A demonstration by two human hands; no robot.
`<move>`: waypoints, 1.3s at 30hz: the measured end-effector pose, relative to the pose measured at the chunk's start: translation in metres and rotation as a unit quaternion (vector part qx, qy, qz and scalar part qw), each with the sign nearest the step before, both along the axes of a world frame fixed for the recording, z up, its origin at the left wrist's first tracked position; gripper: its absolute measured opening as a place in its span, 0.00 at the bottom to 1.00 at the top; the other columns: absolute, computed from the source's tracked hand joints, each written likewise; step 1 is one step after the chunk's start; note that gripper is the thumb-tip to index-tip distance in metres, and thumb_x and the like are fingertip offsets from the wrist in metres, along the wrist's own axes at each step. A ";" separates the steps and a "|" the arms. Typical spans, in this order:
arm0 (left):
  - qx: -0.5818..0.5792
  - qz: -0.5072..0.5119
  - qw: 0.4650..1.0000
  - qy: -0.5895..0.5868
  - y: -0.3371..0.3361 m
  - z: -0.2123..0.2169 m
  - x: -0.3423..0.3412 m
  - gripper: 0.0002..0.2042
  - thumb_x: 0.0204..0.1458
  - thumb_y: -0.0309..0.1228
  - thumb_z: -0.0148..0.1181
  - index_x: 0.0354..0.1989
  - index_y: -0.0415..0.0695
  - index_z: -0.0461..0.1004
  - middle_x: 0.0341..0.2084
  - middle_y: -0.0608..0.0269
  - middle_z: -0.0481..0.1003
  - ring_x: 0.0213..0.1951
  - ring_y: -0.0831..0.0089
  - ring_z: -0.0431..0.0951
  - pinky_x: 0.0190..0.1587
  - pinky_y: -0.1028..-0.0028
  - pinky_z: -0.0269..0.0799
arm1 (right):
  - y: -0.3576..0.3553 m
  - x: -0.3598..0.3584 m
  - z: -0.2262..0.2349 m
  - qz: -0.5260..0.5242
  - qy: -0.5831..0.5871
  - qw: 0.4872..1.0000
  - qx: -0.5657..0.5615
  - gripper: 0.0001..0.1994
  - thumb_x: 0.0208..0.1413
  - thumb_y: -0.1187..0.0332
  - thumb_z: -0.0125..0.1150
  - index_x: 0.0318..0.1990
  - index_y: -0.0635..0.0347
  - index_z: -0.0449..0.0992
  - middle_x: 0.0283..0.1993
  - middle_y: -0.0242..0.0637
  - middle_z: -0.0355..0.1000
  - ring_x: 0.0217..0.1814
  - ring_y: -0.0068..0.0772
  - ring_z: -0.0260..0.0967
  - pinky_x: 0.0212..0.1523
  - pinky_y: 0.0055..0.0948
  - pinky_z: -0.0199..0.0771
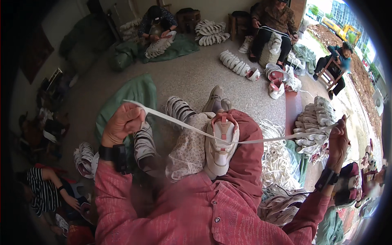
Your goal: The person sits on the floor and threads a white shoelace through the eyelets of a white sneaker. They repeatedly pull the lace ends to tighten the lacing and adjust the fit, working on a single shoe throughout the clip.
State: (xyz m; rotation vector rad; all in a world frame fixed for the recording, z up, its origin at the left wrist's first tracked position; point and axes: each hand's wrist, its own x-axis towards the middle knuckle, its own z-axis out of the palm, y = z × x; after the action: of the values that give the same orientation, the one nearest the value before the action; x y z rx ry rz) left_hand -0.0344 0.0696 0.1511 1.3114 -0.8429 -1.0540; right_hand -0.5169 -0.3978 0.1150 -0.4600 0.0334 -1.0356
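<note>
A beige and white sneaker (pixel 220 149) with pink trim rests on my lap, toe toward me. A flat white shoelace (pixel 179 122) runs through its upper eyelets and is stretched out to both sides. My left hand (pixel 123 121) is raised at the left, fist closed on one end of the lace. My right hand (pixel 339 141) is out at the right, pinching the other end. Both wrists wear dark bands.
A heap of loose white laces (pixel 277 159) lies on the floor to my right, beside a stack of sneakers (pixel 316 118). More sneaker rows (pixel 234 63) and green sacks (pixel 134 96) lie ahead. Other people sit at the back (pixel 273 24), far left (pixel 157 22) and lower left (pixel 49 188).
</note>
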 end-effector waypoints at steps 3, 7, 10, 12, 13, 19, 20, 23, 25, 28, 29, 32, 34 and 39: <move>0.127 0.106 0.986 -0.030 0.040 -0.030 0.032 0.15 0.61 0.38 0.60 0.31 0.37 0.76 0.12 0.75 0.64 0.14 0.87 0.60 0.17 0.82 0.54 | -0.122 -0.055 -0.127 -0.089 0.054 0.966 0.235 0.08 0.67 0.77 0.48 0.44 0.72 0.73 0.32 0.39 0.71 0.32 0.30 0.73 0.45 0.32 0.84; 0.252 0.154 0.928 -0.228 0.070 -0.135 0.077 0.10 0.58 0.32 0.62 0.38 0.36 0.77 0.21 0.66 0.74 0.24 0.75 0.74 0.28 0.76 0.69 | -0.135 -0.051 -0.238 -0.080 0.146 0.958 0.233 0.04 0.63 0.75 0.55 0.37 0.68 0.73 0.28 0.38 0.73 0.26 0.29 0.71 0.47 0.37 0.85; 0.201 0.187 0.679 -0.681 0.021 -0.157 0.034 0.10 0.54 0.30 0.63 0.42 0.39 0.78 0.33 0.58 0.78 0.38 0.61 0.79 0.42 0.68 0.73 | -0.081 0.002 -0.267 -0.093 0.272 0.923 0.254 0.05 0.63 0.71 0.58 0.34 0.62 0.75 0.23 0.29 0.68 0.19 0.20 0.63 0.32 0.26 0.79; 0.138 0.141 0.831 -0.520 -0.017 -0.137 -0.005 0.10 0.54 0.29 0.63 0.43 0.41 0.78 0.40 0.55 0.78 0.45 0.56 0.77 0.48 0.64 0.72 | -0.010 0.077 -0.247 -0.031 0.418 0.903 0.095 0.06 0.64 0.68 0.58 0.36 0.57 0.78 0.21 0.25 0.66 0.18 0.16 0.60 0.25 0.22 0.69; 0.093 0.112 0.867 -0.477 -0.045 -0.134 -0.028 0.10 0.53 0.28 0.63 0.43 0.42 0.78 0.38 0.55 0.78 0.44 0.58 0.78 0.48 0.66 0.73 | 0.016 0.100 -0.219 -0.035 0.486 0.873 -0.017 0.05 0.64 0.68 0.58 0.37 0.58 0.78 0.22 0.25 0.66 0.19 0.15 0.60 0.24 0.23 0.67; -0.139 -0.048 0.838 -0.526 -0.159 -0.141 -0.125 0.12 0.51 0.29 0.65 0.44 0.40 0.77 0.37 0.55 0.77 0.42 0.58 0.78 0.50 0.65 0.72 | 0.117 0.165 -0.151 -0.019 0.511 0.669 -0.539 0.08 0.63 0.69 0.57 0.40 0.66 0.76 0.28 0.35 0.69 0.31 0.29 0.70 0.32 0.32 0.69; -0.142 -0.043 0.826 -0.544 -0.165 -0.149 -0.125 0.12 0.51 0.29 0.64 0.44 0.41 0.76 0.36 0.55 0.77 0.41 0.58 0.78 0.50 0.64 0.72 | 0.128 0.171 -0.141 -0.021 0.482 0.612 -0.626 0.07 0.63 0.70 0.57 0.40 0.67 0.76 0.30 0.38 0.69 0.32 0.33 0.71 0.35 0.32 0.70; -0.083 -0.059 0.858 -0.503 -0.171 -0.153 -0.126 0.11 0.51 0.28 0.62 0.43 0.41 0.76 0.33 0.56 0.75 0.40 0.58 0.77 0.51 0.62 0.70 | 0.143 0.162 -0.133 0.082 0.498 0.633 -0.588 0.06 0.62 0.71 0.57 0.38 0.67 0.75 0.31 0.39 0.69 0.32 0.33 0.70 0.35 0.32 0.69; -0.040 -0.072 0.885 -0.459 -0.178 -0.151 -0.125 0.10 0.51 0.28 0.61 0.42 0.41 0.76 0.31 0.56 0.75 0.41 0.58 0.76 0.51 0.62 0.69 | 0.143 0.156 -0.137 0.150 0.494 0.659 -0.547 0.07 0.63 0.70 0.56 0.38 0.65 0.75 0.29 0.34 0.69 0.30 0.26 0.67 0.32 0.28 0.67; -0.063 -0.042 0.868 -0.490 -0.189 -0.154 -0.121 0.08 0.50 0.27 0.61 0.38 0.41 0.76 0.31 0.57 0.74 0.40 0.59 0.76 0.50 0.62 0.69 | 0.148 0.162 -0.121 0.258 0.539 0.698 -0.395 0.08 0.65 0.69 0.54 0.37 0.62 0.76 0.27 0.27 0.69 0.26 0.19 0.63 0.28 0.23 0.64; -0.112 -0.011 0.830 -0.546 -0.195 -0.158 -0.120 0.07 0.49 0.27 0.61 0.36 0.40 0.76 0.31 0.57 0.74 0.40 0.60 0.76 0.49 0.62 0.69 | 0.148 0.164 -0.122 0.261 0.521 0.718 -0.380 0.08 0.66 0.67 0.53 0.38 0.60 0.77 0.27 0.23 0.69 0.23 0.15 0.60 0.26 0.19 0.61; -0.142 -0.012 0.826 -0.545 -0.206 -0.166 -0.122 0.05 0.48 0.27 0.61 0.31 0.39 0.77 0.31 0.57 0.75 0.38 0.62 0.77 0.47 0.64 0.70 | 0.141 0.165 -0.120 0.290 0.538 0.697 -0.376 0.09 0.65 0.64 0.55 0.39 0.60 0.77 0.28 0.24 0.69 0.23 0.16 0.61 0.26 0.19 0.61; -0.106 -0.049 0.866 -0.486 -0.211 -0.167 -0.125 0.04 0.47 0.27 0.61 0.29 0.39 0.78 0.31 0.58 0.75 0.37 0.64 0.77 0.45 0.66 0.70 | 0.134 0.162 -0.124 0.309 0.525 0.703 -0.367 0.10 0.64 0.63 0.55 0.39 0.59 0.77 0.27 0.24 0.70 0.23 0.15 0.61 0.24 0.18 0.59; -0.028 -0.109 0.899 -0.423 -0.211 -0.166 -0.126 0.05 0.45 0.27 0.62 0.29 0.38 0.79 0.30 0.60 0.75 0.36 0.66 0.76 0.43 0.69 0.70 | 0.132 0.162 -0.112 0.336 0.554 0.694 -0.314 0.11 0.65 0.61 0.53 0.37 0.58 0.77 0.24 0.25 0.69 0.20 0.13 0.62 0.18 0.18 0.57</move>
State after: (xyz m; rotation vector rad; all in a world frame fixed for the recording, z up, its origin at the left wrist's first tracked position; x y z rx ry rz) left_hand -0.1603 -0.1419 -0.0153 1.6679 -1.6863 -0.5795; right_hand -0.3554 -0.2654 0.0029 -1.5602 0.5655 0.1332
